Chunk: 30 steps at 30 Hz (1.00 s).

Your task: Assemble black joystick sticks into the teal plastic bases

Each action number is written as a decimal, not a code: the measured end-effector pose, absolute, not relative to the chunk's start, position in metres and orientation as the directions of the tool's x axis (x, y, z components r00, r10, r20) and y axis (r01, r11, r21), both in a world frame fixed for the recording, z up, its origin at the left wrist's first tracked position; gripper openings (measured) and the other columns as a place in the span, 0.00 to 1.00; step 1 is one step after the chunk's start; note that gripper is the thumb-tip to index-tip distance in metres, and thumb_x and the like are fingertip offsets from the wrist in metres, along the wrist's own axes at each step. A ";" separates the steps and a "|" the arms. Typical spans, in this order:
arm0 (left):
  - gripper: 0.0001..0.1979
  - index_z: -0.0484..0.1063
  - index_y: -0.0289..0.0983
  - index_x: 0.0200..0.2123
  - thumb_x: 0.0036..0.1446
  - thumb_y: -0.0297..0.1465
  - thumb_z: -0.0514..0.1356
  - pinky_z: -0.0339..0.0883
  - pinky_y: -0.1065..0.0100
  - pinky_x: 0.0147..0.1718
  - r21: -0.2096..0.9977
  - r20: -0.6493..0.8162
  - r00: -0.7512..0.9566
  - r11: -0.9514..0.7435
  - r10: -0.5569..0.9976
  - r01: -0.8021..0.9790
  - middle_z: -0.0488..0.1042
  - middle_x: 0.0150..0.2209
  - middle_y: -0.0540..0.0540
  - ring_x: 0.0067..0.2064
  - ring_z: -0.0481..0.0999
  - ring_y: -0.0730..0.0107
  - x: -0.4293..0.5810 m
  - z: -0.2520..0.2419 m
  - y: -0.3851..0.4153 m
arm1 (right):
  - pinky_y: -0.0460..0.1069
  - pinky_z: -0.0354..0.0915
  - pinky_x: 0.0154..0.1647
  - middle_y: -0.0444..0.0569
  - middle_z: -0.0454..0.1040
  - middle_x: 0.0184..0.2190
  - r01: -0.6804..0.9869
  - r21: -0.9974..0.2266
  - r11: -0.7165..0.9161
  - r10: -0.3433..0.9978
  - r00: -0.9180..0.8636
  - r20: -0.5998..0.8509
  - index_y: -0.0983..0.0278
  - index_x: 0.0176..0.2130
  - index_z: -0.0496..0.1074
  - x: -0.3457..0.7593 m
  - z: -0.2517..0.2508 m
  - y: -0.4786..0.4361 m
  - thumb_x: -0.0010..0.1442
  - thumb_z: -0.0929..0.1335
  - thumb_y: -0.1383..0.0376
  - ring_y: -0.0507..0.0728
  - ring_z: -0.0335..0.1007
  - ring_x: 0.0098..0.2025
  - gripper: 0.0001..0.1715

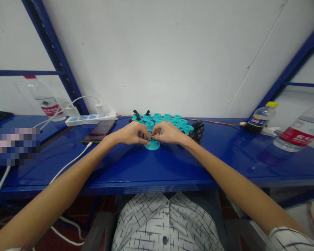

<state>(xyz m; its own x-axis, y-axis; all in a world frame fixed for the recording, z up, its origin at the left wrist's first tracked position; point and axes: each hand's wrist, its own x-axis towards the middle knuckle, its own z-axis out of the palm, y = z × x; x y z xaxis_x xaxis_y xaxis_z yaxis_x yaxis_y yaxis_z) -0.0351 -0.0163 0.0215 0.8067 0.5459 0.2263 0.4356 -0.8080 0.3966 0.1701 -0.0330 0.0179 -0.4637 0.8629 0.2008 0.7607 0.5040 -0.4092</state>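
Note:
A teal flared piece (152,145), shaped like a small cup with a wide base, stands on the blue table close in front of me. My left hand (135,133) has thumb and fingers closed at its upper part. From the other side my right hand (167,132) pinches at the top of the same piece. Something small and dark shows between the fingertips, too hidden to name. Just behind my hands stand several more teal pieces (177,119). Two of them, at the left, carry a black bent part (136,114). A heap of black parts (198,130) lies beside my right wrist.
Left on the blue table (157,170) lie a phone (101,131) on a white cable and a power strip (90,118) with plugs. A water bottle (48,101) stands behind them. A yellow-capped Pepsi bottle (260,118) and a large bottle (298,130) stand right. Thin coloured wires (214,121) run along the wall.

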 end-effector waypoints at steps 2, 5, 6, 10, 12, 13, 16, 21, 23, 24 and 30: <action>0.10 0.83 0.37 0.34 0.50 0.37 0.68 0.65 0.73 0.29 0.391 0.241 0.813 -0.819 0.530 0.419 0.80 0.32 0.44 0.28 0.74 0.73 -0.035 0.022 -0.016 | 0.44 0.58 0.27 0.46 0.78 0.27 0.753 -0.431 0.498 0.864 -0.471 0.175 0.65 0.36 0.80 0.171 0.020 -0.034 0.52 0.70 0.68 0.50 0.69 0.27 0.10; 0.10 0.83 0.37 0.33 0.50 0.36 0.68 0.65 0.74 0.29 0.391 0.261 0.817 -0.830 0.515 0.398 0.80 0.31 0.45 0.28 0.74 0.74 -0.034 0.021 -0.016 | 0.44 0.59 0.26 0.46 0.77 0.25 0.754 -0.460 0.469 0.877 -0.459 0.142 0.66 0.36 0.80 0.170 0.021 -0.036 0.51 0.70 0.70 0.50 0.69 0.25 0.11; 0.09 0.83 0.37 0.33 0.50 0.36 0.68 0.65 0.74 0.29 0.392 0.267 0.818 -0.833 0.510 0.391 0.79 0.31 0.45 0.28 0.74 0.74 -0.034 0.021 -0.016 | 0.44 0.59 0.26 0.46 0.77 0.25 0.754 -0.469 0.461 0.881 -0.453 0.139 0.66 0.37 0.80 0.170 0.021 -0.036 0.51 0.70 0.70 0.50 0.69 0.25 0.11; 0.07 0.83 0.36 0.31 0.50 0.33 0.68 0.66 0.74 0.31 0.388 0.275 0.829 -0.845 0.487 0.368 0.79 0.31 0.46 0.30 0.75 0.73 -0.033 0.022 -0.017 | 0.44 0.61 0.27 0.45 0.76 0.24 0.732 -0.504 0.458 0.877 -0.465 0.122 0.66 0.39 0.79 0.170 0.018 -0.033 0.51 0.70 0.69 0.49 0.69 0.22 0.13; 0.06 0.83 0.36 0.31 0.50 0.32 0.68 0.66 0.74 0.32 0.374 0.267 0.837 -0.851 0.478 0.367 0.79 0.31 0.46 0.31 0.76 0.73 -0.032 0.023 -0.018 | 0.44 0.63 0.28 0.45 0.76 0.23 0.724 -0.518 0.456 0.872 -0.481 0.096 0.66 0.38 0.79 0.171 0.016 -0.031 0.52 0.69 0.68 0.50 0.70 0.22 0.12; 0.06 0.83 0.36 0.31 0.51 0.32 0.68 0.66 0.74 0.32 0.364 0.263 0.840 -0.855 0.475 0.369 0.79 0.31 0.46 0.31 0.76 0.73 -0.031 0.024 -0.019 | 0.44 0.63 0.28 0.45 0.75 0.22 0.722 -0.523 0.454 0.870 -0.486 0.085 0.67 0.38 0.79 0.171 0.016 -0.031 0.52 0.69 0.68 0.50 0.70 0.22 0.12; 0.05 0.82 0.36 0.32 0.51 0.31 0.67 0.66 0.75 0.33 0.332 0.256 0.845 -0.864 0.469 0.379 0.79 0.31 0.46 0.31 0.76 0.74 -0.030 0.026 -0.020 | 0.44 0.64 0.28 0.46 0.75 0.21 0.723 -0.523 0.452 0.869 -0.489 0.074 0.67 0.38 0.79 0.172 0.016 -0.030 0.53 0.69 0.68 0.50 0.71 0.21 0.11; 0.08 0.82 0.35 0.33 0.52 0.34 0.67 0.64 0.75 0.30 0.356 0.238 0.832 -0.842 0.501 0.405 0.79 0.31 0.45 0.29 0.75 0.74 -0.031 0.023 -0.020 | 0.43 0.63 0.27 0.46 0.76 0.22 0.734 -0.510 0.448 0.869 -0.491 0.057 0.66 0.38 0.79 0.172 0.017 -0.031 0.53 0.68 0.67 0.50 0.71 0.22 0.12; 0.11 0.82 0.34 0.35 0.51 0.36 0.67 0.63 0.74 0.29 0.389 0.220 0.813 -0.813 0.539 0.434 0.80 0.31 0.45 0.29 0.74 0.74 -0.032 0.021 -0.020 | 0.43 0.63 0.27 0.47 0.77 0.23 0.740 -0.504 0.446 0.869 -0.492 0.048 0.66 0.38 0.79 0.173 0.018 -0.032 0.54 0.68 0.67 0.50 0.72 0.22 0.12; 0.12 0.81 0.34 0.35 0.51 0.37 0.68 0.63 0.74 0.29 0.400 0.217 0.800 -0.798 0.560 0.450 0.80 0.31 0.45 0.28 0.74 0.74 -0.033 0.021 -0.020 | 0.43 0.63 0.27 0.47 0.77 0.23 0.744 -0.496 0.447 0.870 -0.491 0.047 0.66 0.37 0.79 0.173 0.019 -0.033 0.54 0.68 0.67 0.50 0.72 0.22 0.12; 0.25 0.78 0.36 0.41 0.46 0.48 0.69 0.57 0.73 0.27 0.283 0.252 0.687 -0.731 0.681 0.621 0.79 0.27 0.49 0.27 0.73 0.73 -0.028 0.021 -0.026 | 0.44 0.59 0.24 0.46 0.74 0.18 0.806 -0.375 0.457 0.885 -0.454 0.102 0.66 0.37 0.79 0.171 0.020 -0.037 0.53 0.68 0.66 0.52 0.69 0.21 0.12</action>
